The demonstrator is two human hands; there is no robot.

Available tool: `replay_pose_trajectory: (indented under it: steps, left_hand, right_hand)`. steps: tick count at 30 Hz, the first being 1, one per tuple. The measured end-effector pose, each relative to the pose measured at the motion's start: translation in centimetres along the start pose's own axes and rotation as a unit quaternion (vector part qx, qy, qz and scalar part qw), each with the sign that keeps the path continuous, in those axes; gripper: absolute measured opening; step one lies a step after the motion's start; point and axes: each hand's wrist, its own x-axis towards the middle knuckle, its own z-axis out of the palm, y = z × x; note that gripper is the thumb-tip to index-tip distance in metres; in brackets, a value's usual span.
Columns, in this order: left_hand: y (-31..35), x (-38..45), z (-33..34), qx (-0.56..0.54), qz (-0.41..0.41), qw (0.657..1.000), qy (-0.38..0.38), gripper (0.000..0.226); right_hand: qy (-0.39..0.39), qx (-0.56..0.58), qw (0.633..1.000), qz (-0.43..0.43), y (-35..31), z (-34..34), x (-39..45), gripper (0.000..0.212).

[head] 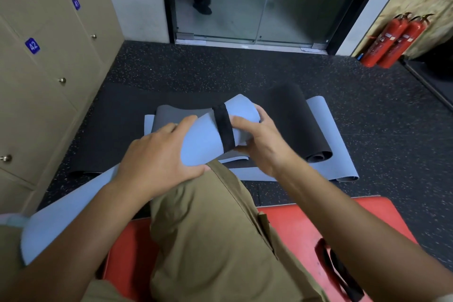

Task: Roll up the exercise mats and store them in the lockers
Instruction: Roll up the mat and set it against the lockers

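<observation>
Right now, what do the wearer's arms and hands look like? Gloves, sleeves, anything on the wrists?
Both hands, left hand and right hand, are bare: no gloves, rings or watch visible. Forearms are bare too. A pale sleeve edge shows by the left elbow.

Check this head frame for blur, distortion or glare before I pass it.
Head view: strong wide-angle bending, the lockers lean and the fire extinguishers tilt; the legs behind the glass door are motion-smeared; both hands, left and right, and the rolled blue mat stay sharp; lighting dim, even, no glare.
</observation>
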Motion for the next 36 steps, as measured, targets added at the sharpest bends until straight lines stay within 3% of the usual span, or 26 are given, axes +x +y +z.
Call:
replay_pose_trajectory:
  steps: [3,6,9,17,23,26,29,36]
  left_hand:
    - [0.0,-0.2,0.2,0.044,0.044,0.998,0.011,0.104]
    - [0.4,-0.3,0.8,0.125,0.106,0.986,0.030,0.103]
    - [0.6,-0.1,0.8,0.120,0.100,0.987,0.025,0.105]
    - [-0.3,-0.2,-0.4,0.015,0.044,0.999,-0.028,0.106]
    - [-1.5,0.7,-2.1,-0.058,-0.001,0.997,-0.056,0.102]
    - [-2.5,1.2,-3.4,-0.085,-0.010,0.995,-0.046,0.104]
    - [-3.9,1.9,-5.3,-0.055,-0.013,0.998,-0.033,0.099]
    - [-9.0,2.5,-10.3,0.062,-0.048,0.997,0.002,0.099]
  right_hand:
    - [-0.048,-0.159,0.986,-0.022,-3.4,-1.1,1.1,0.062]
    - [-0.123,-0.328,0.936,-0.011,-6.1,-1.5,2.1,0.048]
    - [-0.168,-0.427,0.889,0.001,-6.7,-0.8,2.8,0.043]
    - [-0.138,-0.359,0.922,-0.052,-6.8,0.1,3.5,0.029]
    - [-0.117,-0.322,0.934,-0.096,-7.9,1.1,3.7,0.042]
    - [-0.119,-0.312,0.935,-0.121,-8.5,2.0,3.8,0.030]
    - [-0.141,-0.318,0.927,-0.141,-9.6,3.4,4.4,0.022]
    - [-0.172,-0.335,0.903,-0.204,-10.7,8.9,7.2,0.030]
